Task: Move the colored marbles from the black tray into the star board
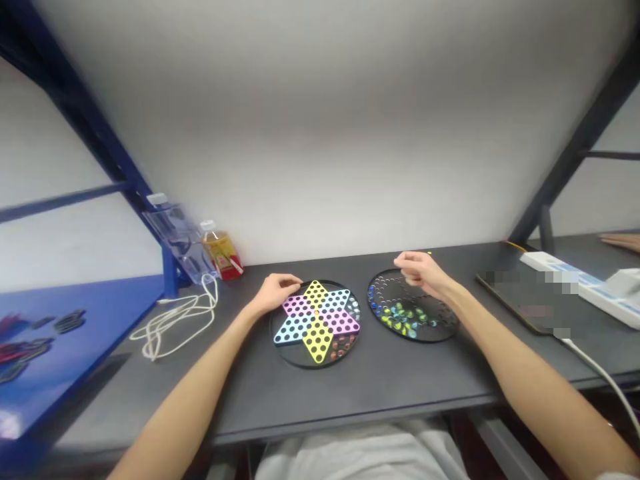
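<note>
The hands are apart above a dark grey desk point(350, 400): the left hand point(277, 293) rests on the far rim of a star-patterned Chinese checkers board point(316, 323), and the curled right hand point(417, 275) hovers over the far edge of a black round marble board point(440, 320) just right of it, holding nothing visible. Glass marbles point(400, 313) fill that board's holes. A bottle of amber drink point(221, 253) and a looped white cable point(175, 323) sit far left.
</note>
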Demonstrator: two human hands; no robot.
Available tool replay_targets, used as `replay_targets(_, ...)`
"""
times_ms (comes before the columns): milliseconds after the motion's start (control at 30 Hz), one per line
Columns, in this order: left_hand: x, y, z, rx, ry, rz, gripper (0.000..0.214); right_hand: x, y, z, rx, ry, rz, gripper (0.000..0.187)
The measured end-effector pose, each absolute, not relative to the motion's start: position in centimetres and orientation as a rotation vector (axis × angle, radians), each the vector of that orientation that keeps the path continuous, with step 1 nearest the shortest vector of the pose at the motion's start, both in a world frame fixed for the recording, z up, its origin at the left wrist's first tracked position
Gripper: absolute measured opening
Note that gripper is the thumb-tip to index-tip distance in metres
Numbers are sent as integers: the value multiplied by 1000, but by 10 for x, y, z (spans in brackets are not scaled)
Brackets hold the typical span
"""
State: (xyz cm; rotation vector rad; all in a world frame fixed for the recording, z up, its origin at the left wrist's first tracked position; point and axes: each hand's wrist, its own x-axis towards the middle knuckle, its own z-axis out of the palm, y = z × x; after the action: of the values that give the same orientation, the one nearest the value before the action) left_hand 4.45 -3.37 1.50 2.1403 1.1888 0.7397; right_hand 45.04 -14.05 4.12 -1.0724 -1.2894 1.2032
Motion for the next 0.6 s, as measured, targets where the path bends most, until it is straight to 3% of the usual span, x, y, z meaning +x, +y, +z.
replay_targets(233, 44, -33, 14, 2113, 1188, 758, 33, 463, -155, 63, -1349, -2204, 1045, 34)
replay_targets(433, 43, -31, 12, 2109, 1185, 738, 34, 460, -149, 51, -1388, -2333, 1068, 37)
replay_targets(600, 43, -31, 12, 2083, 1179, 747, 37, 462, -146, 42, -1363, -2095, 1127, 34)
